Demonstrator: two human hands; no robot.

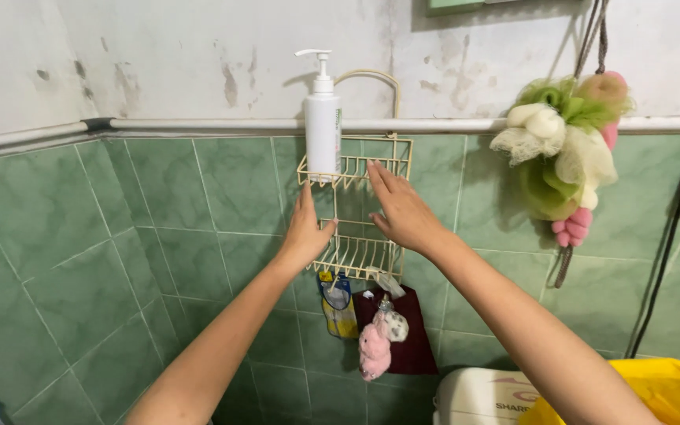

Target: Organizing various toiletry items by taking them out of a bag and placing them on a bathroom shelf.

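Observation:
A cream wire shower rack (pixel 397 153) with two shelves hangs on the green tiled wall. On its upper shelf, at the left, stands a white pump bottle (pixel 323 130). My left hand (pixel 305 228) rests against the rack's left side between the two shelves, fingers pointing up. My right hand (pixel 401 208) lies flat on the rack's right half, fingertips at the upper shelf's front rail. Neither hand holds anything. The lower shelf (pixel 356 256) looks empty.
Under the rack hang a yellow and blue item (pixel 339 303), a small pink plush (pixel 375 350) and a dark red cloth (pixel 415 334). Bath sponges (pixel 564 149) hang at the right by a black hose (pixel 667 244). A yellow tub (pixel 670 389) and white appliance (pixel 478 393) sit below.

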